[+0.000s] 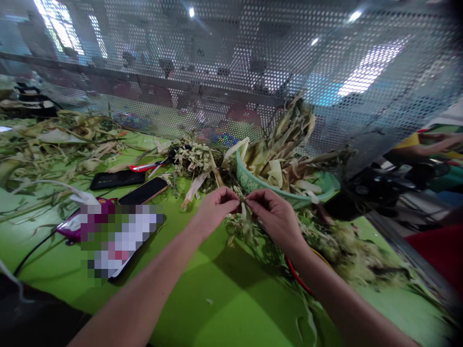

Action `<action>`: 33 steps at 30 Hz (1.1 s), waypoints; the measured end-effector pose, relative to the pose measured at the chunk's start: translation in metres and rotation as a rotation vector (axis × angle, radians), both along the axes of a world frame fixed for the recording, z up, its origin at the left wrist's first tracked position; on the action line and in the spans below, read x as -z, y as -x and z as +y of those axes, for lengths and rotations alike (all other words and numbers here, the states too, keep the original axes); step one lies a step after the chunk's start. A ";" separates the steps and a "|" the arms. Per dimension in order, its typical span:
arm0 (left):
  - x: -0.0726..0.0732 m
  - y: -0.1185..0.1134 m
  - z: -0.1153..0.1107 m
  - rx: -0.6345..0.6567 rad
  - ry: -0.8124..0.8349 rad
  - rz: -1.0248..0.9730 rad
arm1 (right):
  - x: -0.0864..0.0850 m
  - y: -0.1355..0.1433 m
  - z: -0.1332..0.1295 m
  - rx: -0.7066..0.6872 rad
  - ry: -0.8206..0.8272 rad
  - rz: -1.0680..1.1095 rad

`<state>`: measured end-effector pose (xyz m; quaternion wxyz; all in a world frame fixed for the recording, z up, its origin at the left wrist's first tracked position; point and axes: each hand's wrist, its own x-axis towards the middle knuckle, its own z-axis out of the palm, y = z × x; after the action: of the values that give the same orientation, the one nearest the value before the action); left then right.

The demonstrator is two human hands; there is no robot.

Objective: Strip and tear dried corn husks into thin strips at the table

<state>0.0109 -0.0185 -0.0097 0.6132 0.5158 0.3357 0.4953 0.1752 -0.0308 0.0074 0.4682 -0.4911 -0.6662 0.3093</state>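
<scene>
At the middle of the view my left hand (220,208) is closed, with thumb and forefinger pinching a pale green husk strip (247,219). My right hand (274,217) pinches the same small piece from the other side, its fingertips almost touching the left ones. The strip hangs down between the two hands over the green table (202,294). Just behind them stands a light green basket (253,185) heaped with dried corn husks (280,154). A cluster of dried stalks and husk bits (193,159) lies to its left.
Left on the table are a black phone (117,180), another phone (144,191), a red cutter (146,166), a purple device (72,224) and a blurred-out device (126,246). Husk scraps (61,137) cover the far left. A perforated metal screen (202,72) rises behind. Fibres (354,255) lie right.
</scene>
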 end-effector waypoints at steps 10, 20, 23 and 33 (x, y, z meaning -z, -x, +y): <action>0.002 -0.002 0.000 -0.068 -0.010 0.023 | 0.001 0.001 0.001 -0.010 0.028 0.027; -0.005 -0.003 -0.008 -0.127 -0.189 0.225 | 0.000 0.001 -0.003 -0.017 0.053 -0.018; -0.005 -0.004 -0.009 -0.120 -0.200 0.245 | 0.002 -0.002 0.000 -0.006 0.033 -0.066; -0.003 -0.002 -0.007 -0.093 -0.211 0.254 | -0.005 0.001 -0.005 0.022 -0.011 -0.121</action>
<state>0.0129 -0.0257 -0.0067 0.4849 0.6196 0.3801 0.4864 0.1744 -0.0354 0.0121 0.4332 -0.5134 -0.6897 0.2703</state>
